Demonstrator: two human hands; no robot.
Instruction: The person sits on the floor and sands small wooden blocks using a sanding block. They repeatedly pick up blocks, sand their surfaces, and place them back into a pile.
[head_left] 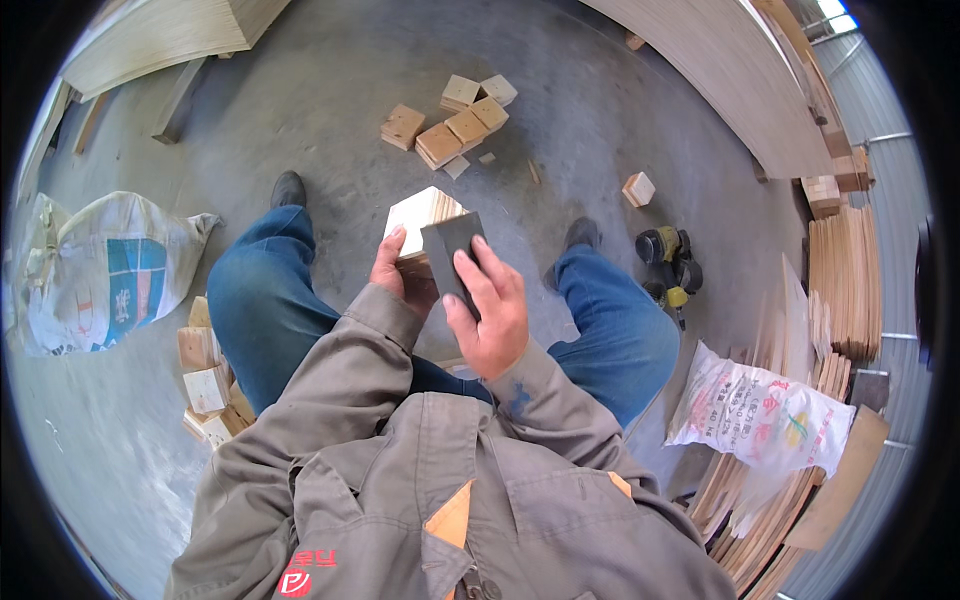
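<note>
- Left hand (392, 268) grips a pale wooden block (424, 215) from its left side, held above the lap.
- Right hand (487, 305) presses a dark sanding block (452, 250) flat against the wooden block, fingers wrapped over it.
- Further out, loose wood blocks (450, 122) lie on the concrete floor (330, 90).

- We take this for a woodworking shop, with a bare grey concrete floor (330, 100) in place of any bench.
- Large plywood sheets (720, 70) lean at the far right, and another sheet (150, 35) lies at the upper left.
- Small cut wooden blocks (450, 125) lie loose on the floor, with more stacked blocks (208, 375) by the left knee.
- Thin wooden slats (845, 275) stand in bundles at the right.
- Woven sacks (95, 270) (765, 415) sit at either side, and a yellow-and-black power tool (668, 265) rests on the floor.
</note>
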